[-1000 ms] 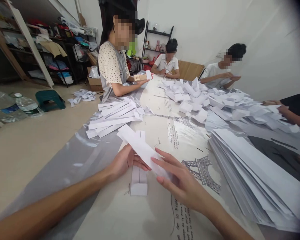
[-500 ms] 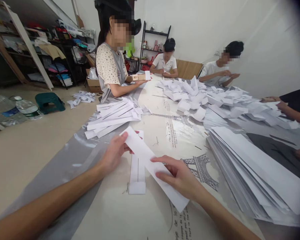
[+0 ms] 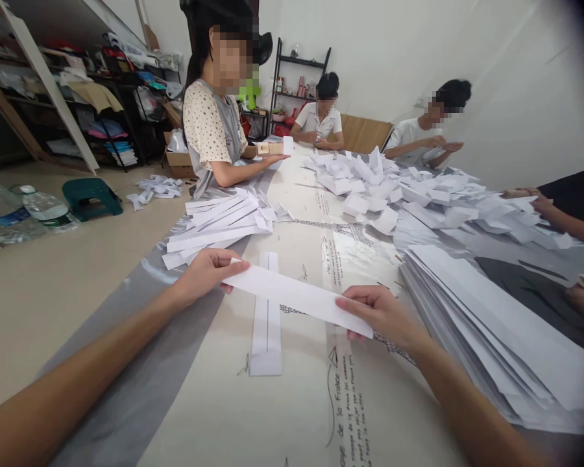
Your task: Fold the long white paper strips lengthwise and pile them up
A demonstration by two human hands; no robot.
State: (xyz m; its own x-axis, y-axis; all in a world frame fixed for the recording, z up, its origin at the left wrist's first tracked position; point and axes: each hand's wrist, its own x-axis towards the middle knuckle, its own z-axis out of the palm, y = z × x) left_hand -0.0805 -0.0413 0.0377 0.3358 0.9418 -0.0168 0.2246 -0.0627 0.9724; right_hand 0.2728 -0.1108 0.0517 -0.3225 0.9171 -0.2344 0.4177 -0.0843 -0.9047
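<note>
A plain white paper strip (image 3: 292, 292) is stretched between my two hands above the table. My left hand (image 3: 213, 272) pinches its left end between thumb and fingers. At the lower right end, my right hand (image 3: 377, 311) grips it, thumb on top and fingers beneath. Under the held strip lies another white strip (image 3: 267, 344) with a dark line along its length, lying lengthwise on the tablecloth and partly covered from view. Beyond my left hand is a loose pile of white strips (image 3: 224, 220).
A thick stack of long white paper sheets (image 3: 491, 337) lies at the right. Farther back spreads a heap of folded paper pieces (image 3: 370, 181). Several people sit or stand around the table, one person (image 3: 214, 130) at the left. A green stool (image 3: 92, 198) and water bottles (image 3: 51, 209) are on the floor.
The held strip has turned from a steep diagonal to nearly level. My left hand has moved left, and my right hand has shifted right toward the strip's end.
</note>
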